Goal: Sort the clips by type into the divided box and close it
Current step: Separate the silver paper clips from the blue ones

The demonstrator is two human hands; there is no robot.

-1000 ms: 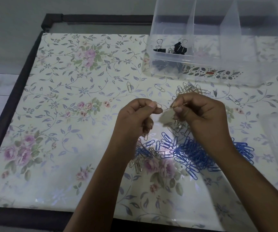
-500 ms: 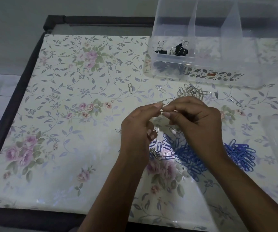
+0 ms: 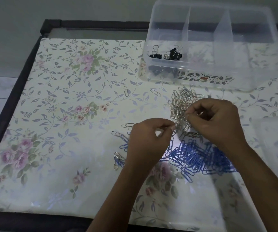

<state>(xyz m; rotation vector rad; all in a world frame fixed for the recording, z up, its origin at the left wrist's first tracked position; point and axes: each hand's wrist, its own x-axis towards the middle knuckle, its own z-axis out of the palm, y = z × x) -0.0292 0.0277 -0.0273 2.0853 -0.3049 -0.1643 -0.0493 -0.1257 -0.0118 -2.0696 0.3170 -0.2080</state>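
Observation:
A clear divided box (image 3: 245, 52) stands at the back right; its left compartment holds black binder clips (image 3: 168, 54), and the other two look empty. A heap of silver paper clips (image 3: 181, 101) lies in front of it. Nearer me spreads a pile of blue paper clips (image 3: 195, 156). My right hand (image 3: 218, 121) hovers at the silver heap's right side, its curled fingers pinching a silver clip (image 3: 200, 113). My left hand (image 3: 150, 141) is lower left, thumb and forefinger pinched together at the heap's lower edge, seemingly on a silver clip that is mostly hidden.
Loose silver clips (image 3: 126, 90) lie left of the heap, and mixed silver and blue ones (image 3: 118, 159) lie by my left wrist. A translucent lid (image 3: 275, 141) rests at the right edge. The floral tablecloth (image 3: 68, 114) ends in a dark frame (image 3: 9, 104) on the left.
My hands, which met on one silver clip above the piles, have drawn apart. The right hand moved right to the silver heap and the left dropped lower.

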